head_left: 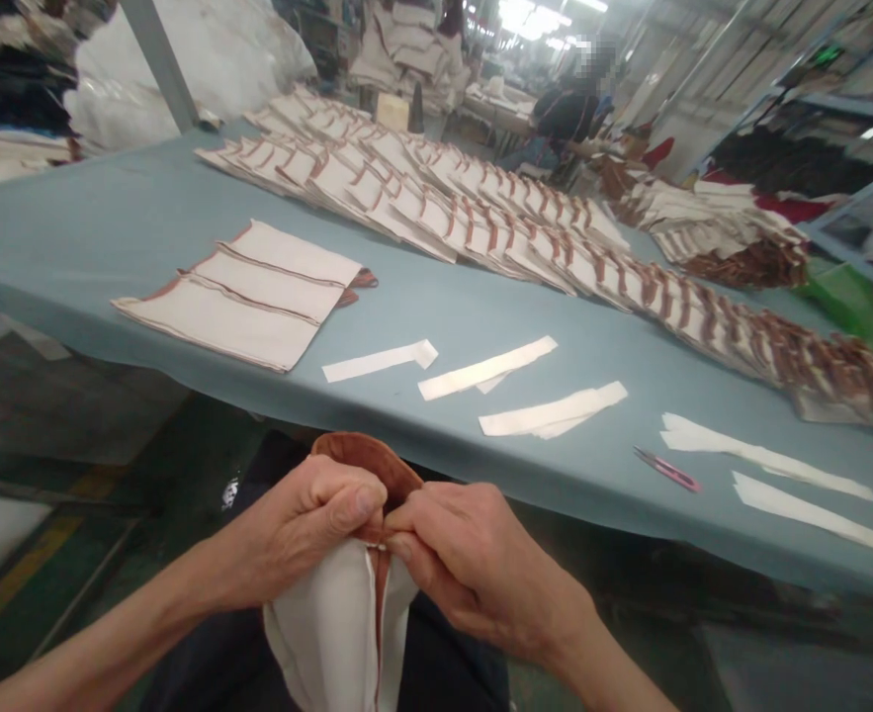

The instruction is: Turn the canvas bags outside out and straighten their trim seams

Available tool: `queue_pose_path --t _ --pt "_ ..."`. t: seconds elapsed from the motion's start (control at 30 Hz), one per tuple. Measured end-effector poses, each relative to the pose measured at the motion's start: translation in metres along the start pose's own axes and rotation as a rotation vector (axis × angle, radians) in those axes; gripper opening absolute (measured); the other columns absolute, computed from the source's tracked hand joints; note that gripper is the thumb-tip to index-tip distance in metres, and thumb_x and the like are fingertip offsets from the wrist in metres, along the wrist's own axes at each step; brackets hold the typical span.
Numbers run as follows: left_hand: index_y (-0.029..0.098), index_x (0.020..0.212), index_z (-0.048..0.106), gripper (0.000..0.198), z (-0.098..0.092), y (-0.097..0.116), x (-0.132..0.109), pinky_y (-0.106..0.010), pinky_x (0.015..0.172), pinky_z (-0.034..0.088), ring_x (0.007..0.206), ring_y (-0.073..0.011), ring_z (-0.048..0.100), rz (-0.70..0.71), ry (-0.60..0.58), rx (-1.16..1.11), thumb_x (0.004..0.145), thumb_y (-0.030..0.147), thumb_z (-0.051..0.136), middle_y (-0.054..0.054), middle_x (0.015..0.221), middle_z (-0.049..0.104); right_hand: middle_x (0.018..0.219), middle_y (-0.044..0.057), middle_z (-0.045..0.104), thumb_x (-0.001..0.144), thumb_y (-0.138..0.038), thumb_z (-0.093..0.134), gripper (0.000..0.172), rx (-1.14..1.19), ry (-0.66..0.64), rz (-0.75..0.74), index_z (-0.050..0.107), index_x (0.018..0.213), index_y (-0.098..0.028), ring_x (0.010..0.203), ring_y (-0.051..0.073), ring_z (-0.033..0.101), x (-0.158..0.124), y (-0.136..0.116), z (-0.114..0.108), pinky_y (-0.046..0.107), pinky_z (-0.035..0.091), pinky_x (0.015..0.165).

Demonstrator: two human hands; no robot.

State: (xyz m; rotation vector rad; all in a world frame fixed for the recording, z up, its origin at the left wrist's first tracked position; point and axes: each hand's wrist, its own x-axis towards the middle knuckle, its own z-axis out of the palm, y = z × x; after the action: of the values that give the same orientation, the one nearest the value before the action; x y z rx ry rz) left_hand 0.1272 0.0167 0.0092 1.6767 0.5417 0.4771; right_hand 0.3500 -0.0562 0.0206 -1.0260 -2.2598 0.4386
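My left hand point(309, 529) and my right hand point(473, 564) meet in front of me, below the near edge of the table. Both pinch a cream fabric piece with brown trim point(347, 633), thumbs and fingers pressed together at its seam. A brown folded part of it rises above my fingers, and the cream part hangs down over my lap.
The blue-grey table point(110, 237) carries a small stack of cream pieces point(247, 297), long overlapping rows of brown-trimmed pieces point(495, 222), several loose cream strips point(487, 368) and small pink snips point(667, 469). Another person point(569, 109) sits at the far end. Shelving stands at right.
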Motion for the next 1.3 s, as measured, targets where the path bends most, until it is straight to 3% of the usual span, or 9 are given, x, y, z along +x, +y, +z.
queue_pose_path --t 0.1,0.27,0.43,0.6,0.8,0.97,1.1,1.2,1.3 --pt "0.023 0.069 0.047 0.083 -0.005 0.0 -0.002 -0.028 0.053 0.029 0.058 -0.0121 0.036 -0.022 -0.05 0.004 0.111 0.094 0.042 0.006 0.064 0.042 0.08 0.004 0.081 0.129 -0.029 0.035 0.049 0.011 -0.003 -0.015 0.073 0.1 -0.02 0.069 0.017 0.072 -0.002 -0.001 -0.003 0.031 0.051 0.065" --pt "0.023 0.072 0.048 0.078 -0.01 -0.001 -0.005 -0.028 0.055 0.031 0.061 -0.0124 0.037 -0.005 -0.094 0.055 0.116 0.087 0.04 0.006 0.067 0.042 0.081 0.003 0.081 0.129 -0.031 0.038 0.046 0.064 -0.011 0.004 0.071 0.099 -0.021 0.068 0.017 0.07 -0.002 0.0 -0.007 0.03 0.05 0.066" --pt "0.023 0.075 0.049 0.063 -0.012 0.007 -0.007 -0.027 0.058 0.033 0.063 -0.0129 0.041 -0.016 -0.111 0.125 0.124 0.061 0.04 0.006 0.071 0.044 0.081 0.002 0.08 0.127 -0.032 0.047 0.041 0.18 0.013 0.043 0.071 0.096 -0.021 0.069 0.016 0.068 0.0 0.003 -0.007 0.029 0.049 0.066" --pt "0.024 0.071 0.041 0.059 -0.012 0.015 -0.004 -0.026 0.055 0.03 0.06 -0.012 0.039 -0.039 -0.13 0.179 0.121 0.054 0.051 0.007 0.068 0.039 0.082 0.003 0.08 0.124 -0.028 0.05 0.034 0.173 -0.012 0.061 0.072 0.098 -0.021 0.072 0.017 0.068 0.0 0.003 -0.007 0.029 0.048 0.066" --pt "0.023 0.077 0.056 0.045 -0.016 0.011 -0.014 -0.024 0.058 0.033 0.063 -0.0109 0.047 -0.031 -0.165 0.145 0.116 0.045 0.06 0.008 0.07 0.051 0.08 0.0 0.077 0.114 -0.016 0.058 0.024 0.283 0.004 0.082 0.07 0.093 -0.022 0.068 0.015 0.064 0.002 -0.003 -0.007 0.027 0.046 0.065" --pt "0.024 0.073 0.049 0.043 -0.015 0.025 -0.016 -0.025 0.057 0.034 0.062 -0.0121 0.047 -0.105 -0.193 0.182 0.111 0.042 0.058 0.007 0.069 0.05 0.073 -0.003 0.07 0.105 -0.013 0.063 0.022 0.383 0.05 0.093 0.065 0.085 -0.023 0.065 0.014 0.061 0.005 -0.008 -0.003 0.026 0.044 0.064" --pt "0.025 0.072 0.045 0.043 -0.008 0.021 -0.027 -0.025 0.058 0.035 0.062 -0.0128 0.046 -0.067 -0.128 0.226 0.111 0.04 0.052 0.008 0.067 0.047 0.071 -0.004 0.068 0.113 -0.024 0.066 0.031 0.512 0.079 0.077 0.063 0.082 -0.023 0.065 0.012 0.059 0.011 -0.004 0.008 0.025 0.045 0.065" --pt "0.024 0.071 0.045 0.05 -0.002 0.004 -0.047 -0.025 0.057 0.035 0.059 -0.0119 0.043 0.007 0.049 0.332 0.116 0.045 0.053 0.008 0.063 0.044 0.07 -0.004 0.064 0.119 -0.048 0.065 0.049 0.634 0.046 0.121 0.059 0.077 -0.024 0.064 0.012 0.057 0.016 0.0 0.017 0.025 0.048 0.067" --pt "0.025 0.07 0.05 0.059 0.003 -0.014 -0.07 -0.025 0.057 0.039 0.06 -0.0138 0.048 0.033 0.154 0.35 0.117 0.06 0.053 0.006 0.062 0.051 0.068 -0.004 0.06 0.115 -0.07 0.066 0.062 0.753 -0.01 0.183 0.057 0.073 -0.024 0.061 0.012 0.055 0.019 -0.005 0.026 0.025 0.047 0.062"
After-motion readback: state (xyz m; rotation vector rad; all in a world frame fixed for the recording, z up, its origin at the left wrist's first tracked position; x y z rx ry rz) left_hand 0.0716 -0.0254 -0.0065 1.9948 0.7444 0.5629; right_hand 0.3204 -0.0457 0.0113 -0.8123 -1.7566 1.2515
